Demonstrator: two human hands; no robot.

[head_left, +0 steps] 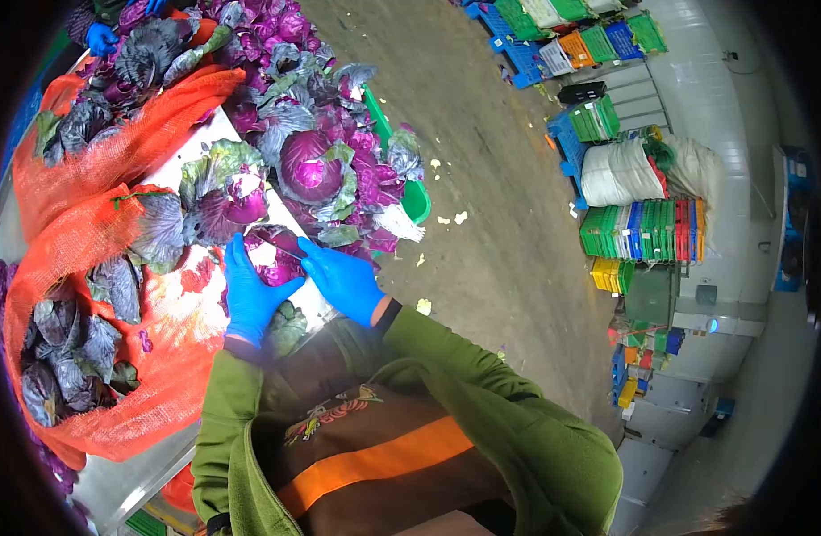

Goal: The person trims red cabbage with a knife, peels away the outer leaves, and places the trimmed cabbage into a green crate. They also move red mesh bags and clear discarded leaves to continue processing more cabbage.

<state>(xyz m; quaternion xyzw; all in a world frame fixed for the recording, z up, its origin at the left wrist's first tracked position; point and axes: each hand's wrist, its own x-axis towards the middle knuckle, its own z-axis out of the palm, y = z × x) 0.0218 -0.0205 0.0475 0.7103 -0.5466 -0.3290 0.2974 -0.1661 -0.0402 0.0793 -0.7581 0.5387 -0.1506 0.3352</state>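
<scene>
My left hand (252, 293), in a blue glove, is pressed against a red cabbage (263, 254) with its pale cut base facing up. My right hand (341, 280), gloved in blue too, is closed around a knife; the dark blade (286, 241) lies across the cabbage, while the handle is hidden in the glove. Just beyond my hands rests another red cabbage (243, 198) with loose outer leaves. A bigger heap of purple cabbages (312, 168) is piled to the right of the white board (310, 299).
Orange mesh sacks (174, 406) holding dark cabbage leaves lie at the left. A green crate (416, 202) is under the heap's right edge. A co-worker's blue-gloved hand (100, 39) shows at the upper left. Stacked crates (638, 230) line the wall; leaf scraps dot the floor.
</scene>
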